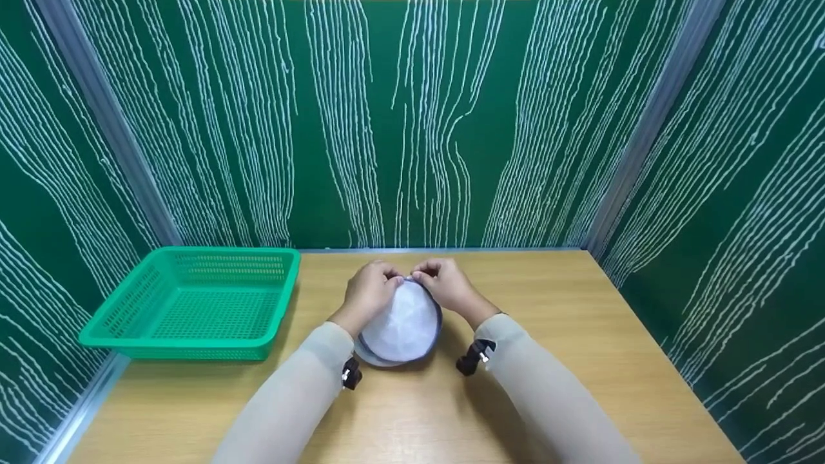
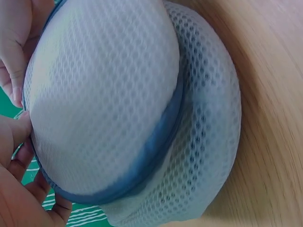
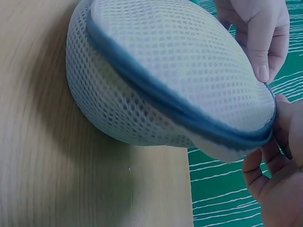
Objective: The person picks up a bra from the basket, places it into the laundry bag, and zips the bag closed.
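Note:
A white mesh laundry bag (image 1: 401, 325) with a blue-grey zipper band around its rim stands on the table in the middle of the head view. Its round top face tilts up toward the camera. At the far edge of the rim, my left hand (image 1: 370, 290) pinches the band between thumb and fingers. Close beside it, my right hand (image 1: 448, 289) pinches the same edge, the two thumbs almost meeting. In the left wrist view the bag's side (image 2: 208, 118) bulges out below the zipper band (image 2: 151, 151). Whether a zipper pull lies between the fingers, I cannot tell.
A green plastic basket (image 1: 187, 351) with perforated walls stands at the table's left side, its inside bare. The wooden table (image 1: 528, 277) reaches back to green panels (image 1: 425, 129) covered in wavy white lines. Grey metal posts (image 1: 651, 122) mark the corners.

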Available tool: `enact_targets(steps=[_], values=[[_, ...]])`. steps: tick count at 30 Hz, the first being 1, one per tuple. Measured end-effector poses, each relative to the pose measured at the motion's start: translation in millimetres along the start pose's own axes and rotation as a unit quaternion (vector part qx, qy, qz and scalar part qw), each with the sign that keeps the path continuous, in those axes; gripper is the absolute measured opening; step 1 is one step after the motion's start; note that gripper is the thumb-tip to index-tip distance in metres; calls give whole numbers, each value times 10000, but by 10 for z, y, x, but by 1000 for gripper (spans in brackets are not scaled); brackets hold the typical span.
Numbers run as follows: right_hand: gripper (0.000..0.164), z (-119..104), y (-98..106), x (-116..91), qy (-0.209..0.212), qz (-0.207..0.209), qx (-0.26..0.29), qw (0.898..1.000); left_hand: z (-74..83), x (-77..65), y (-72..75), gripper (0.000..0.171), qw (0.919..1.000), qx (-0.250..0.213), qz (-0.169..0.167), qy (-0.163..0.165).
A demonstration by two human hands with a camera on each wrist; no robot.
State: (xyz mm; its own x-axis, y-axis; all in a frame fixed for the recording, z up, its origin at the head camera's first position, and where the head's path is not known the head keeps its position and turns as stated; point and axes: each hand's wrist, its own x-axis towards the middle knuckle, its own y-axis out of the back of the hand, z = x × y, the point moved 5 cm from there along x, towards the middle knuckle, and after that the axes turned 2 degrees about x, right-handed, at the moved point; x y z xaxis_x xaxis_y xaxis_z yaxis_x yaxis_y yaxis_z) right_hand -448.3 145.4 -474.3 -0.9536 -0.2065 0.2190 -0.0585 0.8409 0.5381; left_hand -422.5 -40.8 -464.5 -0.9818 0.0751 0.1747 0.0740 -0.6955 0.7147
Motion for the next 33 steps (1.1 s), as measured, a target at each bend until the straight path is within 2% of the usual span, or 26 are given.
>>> enact_targets(steps=[9,13,18,33], values=[[9,64,38,-5,-13,59,57,10000,-167,-15,42,13,9965,-469,58,694],[9,81,44,-18,-83,43,7,10000,-188,-35,53,13,9962,-451,76,736],[10,89,59,-36,-276,69,3,9996,-195,-27,63,13,9972,-155,152,722],[11,128,74,-62,-401,-1,151,9991,-388,-40,116,17,9890,-291,213,1435]])
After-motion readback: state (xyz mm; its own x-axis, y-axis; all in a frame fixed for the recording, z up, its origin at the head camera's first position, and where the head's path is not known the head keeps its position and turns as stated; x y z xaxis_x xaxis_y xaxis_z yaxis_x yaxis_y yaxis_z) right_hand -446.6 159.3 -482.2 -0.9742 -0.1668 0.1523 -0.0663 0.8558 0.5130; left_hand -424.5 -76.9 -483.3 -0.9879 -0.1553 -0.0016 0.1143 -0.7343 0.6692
